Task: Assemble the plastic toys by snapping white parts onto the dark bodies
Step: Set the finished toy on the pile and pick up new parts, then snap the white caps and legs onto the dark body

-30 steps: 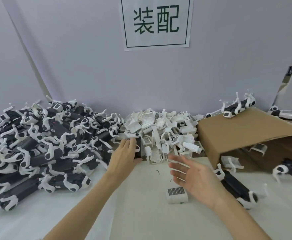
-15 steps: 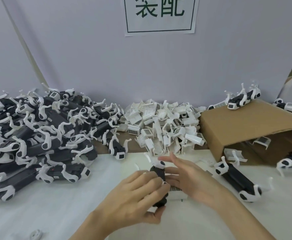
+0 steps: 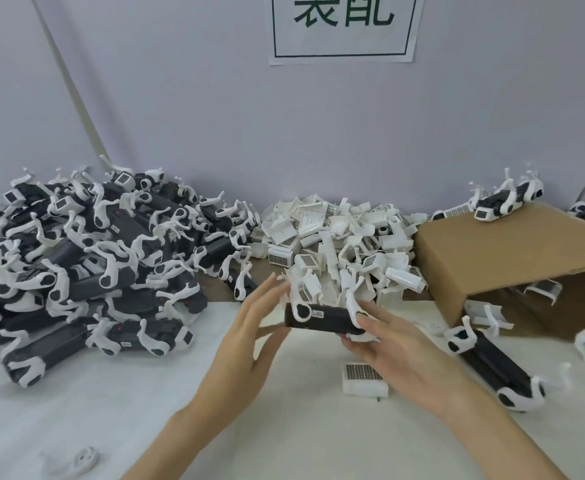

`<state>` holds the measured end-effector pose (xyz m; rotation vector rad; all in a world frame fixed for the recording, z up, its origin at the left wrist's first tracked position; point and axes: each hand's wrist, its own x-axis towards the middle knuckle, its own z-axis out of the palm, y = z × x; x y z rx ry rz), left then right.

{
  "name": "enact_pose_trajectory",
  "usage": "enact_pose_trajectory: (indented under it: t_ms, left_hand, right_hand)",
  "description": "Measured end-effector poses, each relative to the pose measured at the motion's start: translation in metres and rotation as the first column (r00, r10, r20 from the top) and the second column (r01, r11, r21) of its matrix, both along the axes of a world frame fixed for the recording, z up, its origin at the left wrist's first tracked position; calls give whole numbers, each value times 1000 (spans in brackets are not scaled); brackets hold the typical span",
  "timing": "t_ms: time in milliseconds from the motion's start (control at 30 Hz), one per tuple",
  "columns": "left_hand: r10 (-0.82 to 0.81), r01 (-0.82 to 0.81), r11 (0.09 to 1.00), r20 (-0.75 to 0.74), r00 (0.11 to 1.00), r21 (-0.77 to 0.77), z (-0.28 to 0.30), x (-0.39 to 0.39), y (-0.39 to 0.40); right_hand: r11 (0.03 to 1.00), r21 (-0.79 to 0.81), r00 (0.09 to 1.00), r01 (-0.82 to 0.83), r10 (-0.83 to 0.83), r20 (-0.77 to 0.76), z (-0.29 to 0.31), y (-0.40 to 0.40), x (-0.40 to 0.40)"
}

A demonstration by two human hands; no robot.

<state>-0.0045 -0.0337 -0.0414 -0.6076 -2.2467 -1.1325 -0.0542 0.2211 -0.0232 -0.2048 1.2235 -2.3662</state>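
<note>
A dark toy body (image 3: pixel 322 318) with white legs clipped on lies level in the air between my hands, just in front of the pile of white parts (image 3: pixel 336 244). My right hand (image 3: pixel 401 351) grips its right end, thumb on top and fingers underneath. My left hand (image 3: pixel 249 341) has straight fingers and touches the body's left end with fingertips and thumb. One white grille part (image 3: pixel 363 379) lies on the table below the right hand.
A big heap of dark bodies with white legs (image 3: pixel 76 265) fills the left side. A tipped cardboard box (image 3: pixel 509 258) stands at the right with a toy (image 3: pixel 505 199) on top. Another toy (image 3: pixel 491 365) lies before the box. A loose white piece (image 3: pixel 83 459) lies near left.
The dark body came up off the table and turned level. My right hand took hold of its right end, and my left hand's fingers straightened from a full grip.
</note>
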Motion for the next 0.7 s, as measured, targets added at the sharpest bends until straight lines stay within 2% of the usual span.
enact_pose_trajectory:
  t_ms: [67,200,367,500,567,700]
  left_hand:
    - [-7,-21,984,157,988,175,3,2,3]
    - [-23,-55,957,265,964,284,2,3,8]
    - [-288,98,883,367,884,458,9,11,10]
    - [-233,-89,778,417,879,622,9,11,19]
    - [-261,-118,752,457,850,648,7,7,17]
    - [-302,-40,789,444,844,613,11,6,8]
  right_hand:
    - [999,33,998,-18,20,-54,2,-2,1]
    - [996,86,992,1,10,-126,2,-4,3]
    - [966,237,977,98,-49,-205,0,-8,10]
    - [924,360,949,131,-11,-316,2,-12,16]
    - [925,353,944,140,-16,-330,5,-13,19]
    - [898,423,933,120,44,-357,10,-16,23]
